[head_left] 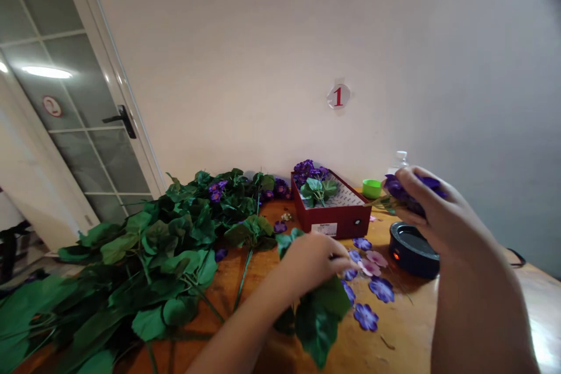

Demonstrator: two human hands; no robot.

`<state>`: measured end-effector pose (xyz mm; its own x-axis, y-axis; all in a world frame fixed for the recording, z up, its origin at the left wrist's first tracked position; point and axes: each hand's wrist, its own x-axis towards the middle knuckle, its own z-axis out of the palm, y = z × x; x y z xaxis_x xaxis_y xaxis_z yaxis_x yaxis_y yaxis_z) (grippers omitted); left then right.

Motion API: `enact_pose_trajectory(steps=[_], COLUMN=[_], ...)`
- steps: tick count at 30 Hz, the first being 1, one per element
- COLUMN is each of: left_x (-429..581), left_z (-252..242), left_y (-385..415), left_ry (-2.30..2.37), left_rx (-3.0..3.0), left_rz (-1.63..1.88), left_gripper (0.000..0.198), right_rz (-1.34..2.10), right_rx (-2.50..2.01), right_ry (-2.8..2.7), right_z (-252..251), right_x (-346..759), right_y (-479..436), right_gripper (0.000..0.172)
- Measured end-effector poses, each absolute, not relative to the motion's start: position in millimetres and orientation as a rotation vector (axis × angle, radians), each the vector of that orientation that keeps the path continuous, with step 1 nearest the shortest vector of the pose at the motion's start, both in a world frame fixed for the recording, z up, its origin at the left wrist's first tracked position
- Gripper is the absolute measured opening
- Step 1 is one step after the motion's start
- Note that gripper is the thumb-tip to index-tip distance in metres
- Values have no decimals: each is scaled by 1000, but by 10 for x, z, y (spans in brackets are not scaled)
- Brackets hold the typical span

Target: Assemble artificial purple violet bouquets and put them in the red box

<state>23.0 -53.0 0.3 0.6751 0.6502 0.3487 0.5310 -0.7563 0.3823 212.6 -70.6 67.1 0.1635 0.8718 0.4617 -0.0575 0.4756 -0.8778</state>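
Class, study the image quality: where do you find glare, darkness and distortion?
Head view: a bright light streak on the glass door; washed-out glare on the table at lower right; head view again: the wall greys rightward, the top right corner darkens; the door leans, perhaps wide-angle distortion.

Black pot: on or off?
Looks on: the black pot has a small red light glowing on its side. Whether it's hot, cannot tell.

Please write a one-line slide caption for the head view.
Right hand holding purple flowers, left hand at green leaves, over a wooden table.
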Motion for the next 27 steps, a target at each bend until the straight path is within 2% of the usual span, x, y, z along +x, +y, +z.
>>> enact_pose_trajectory(steps=[3, 8, 10, 13, 16, 20, 27], left_x=[6, -166, -191, -234, -276, -292, -300], left_z=[262, 406, 419, 433, 452, 464, 465], left_y=[-453, -581, -627, -640, -632, -634, -626], left_ry=[901, 867, 877, 955, 1017, 1013, 1052], left_rx=[2576, 2733, 2794, 2872, 2930, 2953, 2973], left_rz=[1005, 1036, 1056, 1081, 1113, 1120, 1060], left_gripper=[25, 26, 26, 28, 29, 28, 26], right_rz=[810, 919, 840, 547, 163, 179, 198], right_rx=[-861, -848, -892, -1111, -1694, -1957, -2011], right_ry=[-1278, -1376, -1357, -1285, -1438, -1519, -1600], right_z=[662, 672, 666, 593, 420, 112, -220], right_x=[2033, 1725, 1750, 2117, 2715, 3288, 3409], right_y=[-686, -700, -687, -571, -341, 5, 300], right_gripper=[32, 35, 36, 38, 39, 30, 32])
